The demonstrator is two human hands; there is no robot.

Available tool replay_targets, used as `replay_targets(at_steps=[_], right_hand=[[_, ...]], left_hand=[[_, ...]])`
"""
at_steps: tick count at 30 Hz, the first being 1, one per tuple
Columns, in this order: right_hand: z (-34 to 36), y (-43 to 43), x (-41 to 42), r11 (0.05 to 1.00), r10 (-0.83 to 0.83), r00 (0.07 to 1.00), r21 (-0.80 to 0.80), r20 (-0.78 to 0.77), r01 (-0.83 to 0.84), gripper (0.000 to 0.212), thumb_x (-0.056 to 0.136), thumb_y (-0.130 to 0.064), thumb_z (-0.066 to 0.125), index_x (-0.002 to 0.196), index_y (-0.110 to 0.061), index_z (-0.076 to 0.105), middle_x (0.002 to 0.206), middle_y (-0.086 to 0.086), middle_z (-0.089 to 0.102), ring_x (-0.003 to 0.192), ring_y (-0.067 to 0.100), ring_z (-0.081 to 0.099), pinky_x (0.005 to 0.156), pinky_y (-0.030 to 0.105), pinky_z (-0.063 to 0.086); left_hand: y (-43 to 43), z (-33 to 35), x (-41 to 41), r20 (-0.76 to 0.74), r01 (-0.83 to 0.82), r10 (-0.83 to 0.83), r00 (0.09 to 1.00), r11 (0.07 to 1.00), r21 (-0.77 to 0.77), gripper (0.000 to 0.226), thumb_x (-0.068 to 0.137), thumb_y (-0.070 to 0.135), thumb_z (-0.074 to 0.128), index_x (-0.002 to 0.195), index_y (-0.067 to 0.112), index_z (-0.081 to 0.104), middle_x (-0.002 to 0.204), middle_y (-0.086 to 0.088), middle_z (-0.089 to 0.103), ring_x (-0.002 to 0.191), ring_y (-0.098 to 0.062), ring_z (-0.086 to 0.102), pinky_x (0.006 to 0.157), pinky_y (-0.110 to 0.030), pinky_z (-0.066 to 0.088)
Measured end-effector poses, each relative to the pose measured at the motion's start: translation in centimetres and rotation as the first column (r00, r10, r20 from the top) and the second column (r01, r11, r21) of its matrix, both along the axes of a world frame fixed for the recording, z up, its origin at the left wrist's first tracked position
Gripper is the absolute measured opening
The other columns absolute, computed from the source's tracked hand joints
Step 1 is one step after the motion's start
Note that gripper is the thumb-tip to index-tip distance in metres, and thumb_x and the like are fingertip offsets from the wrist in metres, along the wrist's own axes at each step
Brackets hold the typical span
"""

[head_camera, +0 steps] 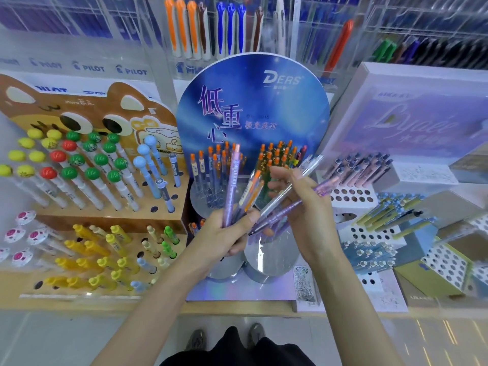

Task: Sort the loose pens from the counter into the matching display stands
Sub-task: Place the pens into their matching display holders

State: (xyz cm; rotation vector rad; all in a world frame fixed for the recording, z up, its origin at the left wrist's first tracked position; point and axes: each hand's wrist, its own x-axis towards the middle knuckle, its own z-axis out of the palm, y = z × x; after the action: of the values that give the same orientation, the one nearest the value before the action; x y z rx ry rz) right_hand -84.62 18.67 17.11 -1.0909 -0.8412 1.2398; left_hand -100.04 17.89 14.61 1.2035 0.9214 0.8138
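Lilac and orange-capped pens (245,196) fanned in closed left hand (227,233) for comparison; clear-lilac pens (298,191) pinched by right hand (303,207), likely being separated for matching stand (253,107).

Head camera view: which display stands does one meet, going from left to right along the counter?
Brown animal-face stand → blue round DERS stand → pale purple stand → white perforated blocks. Both hands hold pens before the DERS stand.

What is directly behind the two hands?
The blue DERS stand with orange-capped pens standing in it. The hands and held pens cover its middle holes.
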Motion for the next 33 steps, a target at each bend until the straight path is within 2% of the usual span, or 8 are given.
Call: replay_targets(at_steps=[4,7,13,19,23,27,30,33], right_hand=[[0.1,-1.3,1.6,1.0,0.015,1.0,0.015,-0.026,-0.014,0.03,0.093,-0.034,0.052,0.102,-0.013,0.071,0.085,0.002,0.064,0.079,0.013,0.062,0.074,0.027,0.05],[0.0,-2.5,2.8,1.0,-0.004,0.999,0.014,0.032,0.003,0.023,0.092,-0.032,0.055,0.089,-0.018,0.073,0.063,0.0,0.051,0.058,0.013,0.051,0.061,0.027,0.042],[-0.9,-3.6,6.3,0.981,-0.194,0.978,-0.002,-0.082,0.194,0.029,0.091,-0.032,0.05,0.064,-0.023,0.056,0.057,0.0,0.055,0.046,0.013,0.046,0.043,0.021,0.039],[-4.2,-3.2,6.8,0.993,-0.113,0.885,0.031,0.452,0.111,0.012,0.086,-0.025,0.061,0.081,-0.017,0.054,0.052,-0.01,0.046,0.045,0.007,0.039,0.044,0.018,0.035],[-5.8,-3.1,5.7,0.999,0.041,0.821,-0.005,0.569,-0.047,0.019,0.084,-0.01,0.07,0.101,-0.018,0.066,0.073,-0.017,0.063,0.07,-0.001,0.057,0.068,0.014,0.044],[-5.7,-2.0,5.0,1.0,0.029,0.759,-0.01,0.65,-0.03,0.018,0.087,-0.016,0.069,0.072,-0.017,0.06,0.052,-0.023,0.053,0.051,-0.004,0.044,0.052,0.009,0.034],[-5.4,-1.1,4.7,0.999,-0.034,0.707,0.041,0.707,0.007,0.04,0.088,-0.016,0.068,0.059,-0.03,0.044,0.045,-0.015,0.047,0.046,-0.003,0.04,0.049,0.011,0.032],[-5.6,-0.5,4.6,1.0,0.005,0.68,0.011,0.733,-0.019,0.027,0.089,-0.019,0.067,0.067,-0.014,0.052,0.052,-0.008,0.042,0.049,0.001,0.038,0.051,0.014,0.032]], left_hand=[[-0.5,-0.4,0.2,-0.025,-0.018,0.017,1.0,0.999,-0.036,0.034,0.087,0.044,0.062,0.085,0.01,0.061,0.044,-0.003,0.036,0.036,-0.008,0.027,0.039,-0.015,0.024],[-1.1,-1.1,0.3,-0.064,-0.025,0.022,0.998,0.999,-0.043,0.057,0.083,0.05,0.059,0.096,-0.006,0.059,0.046,-0.001,0.043,0.037,-0.009,0.027,0.04,-0.016,0.023],[-1.5,-2.9,1.3,-0.134,-0.385,0.395,0.909,0.918,0.092,0.007,0.086,0.018,0.066,0.079,0.017,0.065,0.051,0.018,0.055,0.04,0.004,0.045,0.043,-0.006,0.034],[-1.4,-4.7,1.9,-0.193,-0.41,0.433,0.88,0.9,0.151,0.027,0.08,0.012,0.075,0.093,0.031,0.062,0.06,0.011,0.047,0.051,0.002,0.045,0.053,-0.007,0.039],[-0.4,-5.3,2.6,-0.232,-0.416,0.445,0.865,0.894,0.164,0.019,0.081,0.012,0.074,0.096,0.019,0.064,0.059,0.012,0.043,0.063,-0.009,0.046,0.076,-0.038,0.053],[0.0,-5.5,3.0,-0.224,-0.441,0.48,0.848,0.874,0.204,0.026,0.081,0.011,0.074,0.095,-0.005,0.059,0.056,0.012,0.041,0.067,-0.017,0.045,0.081,-0.056,0.05],[-0.2,-5.8,2.9,-0.217,-0.436,0.472,0.854,0.879,0.194,0.021,0.081,0.01,0.073,0.094,-0.001,0.061,0.054,0.016,0.044,0.065,-0.013,0.046,0.078,-0.047,0.052],[-0.4,-5.8,2.8,-0.191,-0.436,0.461,0.867,0.886,0.161,0.016,0.081,0.009,0.073,0.088,0.02,0.065,0.054,0.017,0.048,0.056,0.0,0.048,0.066,-0.015,0.046]])
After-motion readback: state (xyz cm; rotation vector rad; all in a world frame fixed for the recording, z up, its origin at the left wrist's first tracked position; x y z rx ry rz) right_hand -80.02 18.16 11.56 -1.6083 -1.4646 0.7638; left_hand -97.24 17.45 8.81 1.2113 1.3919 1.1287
